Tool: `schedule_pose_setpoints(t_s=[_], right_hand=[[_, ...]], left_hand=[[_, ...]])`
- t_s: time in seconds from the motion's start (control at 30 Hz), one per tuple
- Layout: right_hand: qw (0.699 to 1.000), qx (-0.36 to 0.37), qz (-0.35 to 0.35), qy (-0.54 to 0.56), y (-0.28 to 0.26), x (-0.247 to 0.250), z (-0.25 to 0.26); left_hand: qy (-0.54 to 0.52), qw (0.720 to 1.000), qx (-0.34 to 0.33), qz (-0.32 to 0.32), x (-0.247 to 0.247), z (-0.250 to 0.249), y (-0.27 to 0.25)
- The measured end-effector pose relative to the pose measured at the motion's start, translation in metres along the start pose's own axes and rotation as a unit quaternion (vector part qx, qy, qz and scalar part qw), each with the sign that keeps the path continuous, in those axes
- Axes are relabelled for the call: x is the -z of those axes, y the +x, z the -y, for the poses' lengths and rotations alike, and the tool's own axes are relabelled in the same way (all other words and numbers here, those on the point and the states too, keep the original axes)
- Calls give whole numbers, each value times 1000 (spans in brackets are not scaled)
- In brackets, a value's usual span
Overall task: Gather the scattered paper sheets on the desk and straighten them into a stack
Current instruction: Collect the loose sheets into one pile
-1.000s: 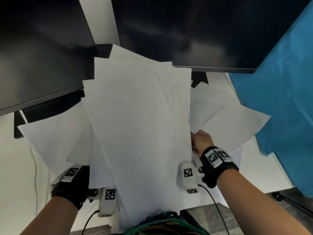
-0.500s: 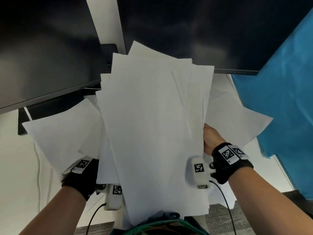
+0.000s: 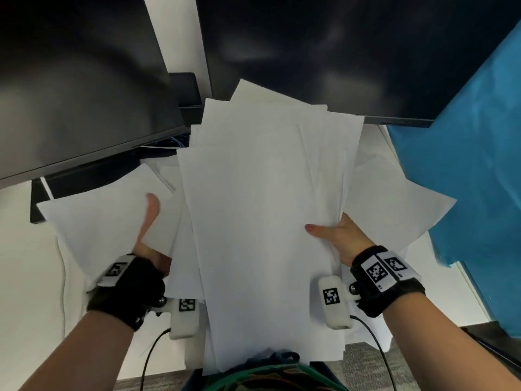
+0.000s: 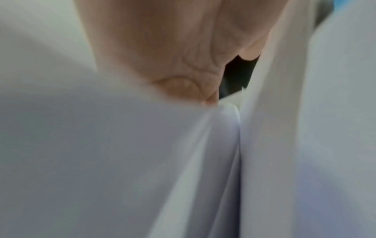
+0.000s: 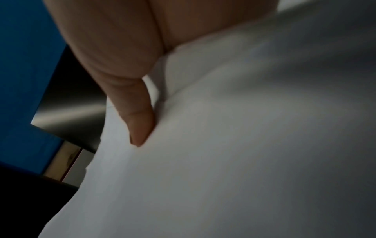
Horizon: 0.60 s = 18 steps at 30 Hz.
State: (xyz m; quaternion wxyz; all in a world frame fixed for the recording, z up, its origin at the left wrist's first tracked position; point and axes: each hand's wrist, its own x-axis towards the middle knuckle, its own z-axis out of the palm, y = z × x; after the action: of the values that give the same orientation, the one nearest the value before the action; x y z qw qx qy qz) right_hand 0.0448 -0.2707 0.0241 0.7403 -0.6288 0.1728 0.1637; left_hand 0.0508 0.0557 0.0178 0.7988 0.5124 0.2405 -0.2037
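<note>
Two dark monitors (image 3: 79, 80) behind white desk (image 3: 22, 249); blue cloth (image 3: 465, 165) rightward; both hands' fingers (image 3: 315, 230) gripping paper sheets (image 3: 262, 207).

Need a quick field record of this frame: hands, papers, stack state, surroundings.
left hand: thumb on top of a loose sheet at the left, fingers hidden under the paper
right hand: grips the right edge of the main bundle, thumb on top
bundle state: sheets fanned, far edges uneven, not squared
stray sheets: more paper sticking out at the right, under the bundle
behind: two dark monitors
right side: blue cloth
task status: gathering under way, straightening not yet done
</note>
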Motion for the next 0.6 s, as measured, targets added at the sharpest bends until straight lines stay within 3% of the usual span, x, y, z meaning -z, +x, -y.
schedule_pose_setpoints(t_s=[0.03, 0.07, 0.13, 0.23, 0.3, 0.47, 0.6], right_hand=[[1000, 2, 1, 12, 0, 3, -1], [1000, 2, 10, 26, -1, 5, -1], [999, 2, 26, 37, 1, 9, -5], [999, -1, 18, 48, 4, 9, -12], [997, -2, 14, 76, 5, 12, -16], [992, -13, 4, 124, 3, 20, -24], [991, -9, 10, 134, 2, 21, -27]], left_hand=[[-62, 998, 8, 11, -9, -10, -5], [-58, 998, 2, 31, -11, -14, -2], [16, 999, -32, 34, -23, -26, -8], [126, 987, -91, -37, -17, -5, 3], [108, 991, -72, -43, -14, 11, 5], [114, 991, -19, 68, -8, 33, -13], [142, 984, -3, 107, -6, 25, -20]])
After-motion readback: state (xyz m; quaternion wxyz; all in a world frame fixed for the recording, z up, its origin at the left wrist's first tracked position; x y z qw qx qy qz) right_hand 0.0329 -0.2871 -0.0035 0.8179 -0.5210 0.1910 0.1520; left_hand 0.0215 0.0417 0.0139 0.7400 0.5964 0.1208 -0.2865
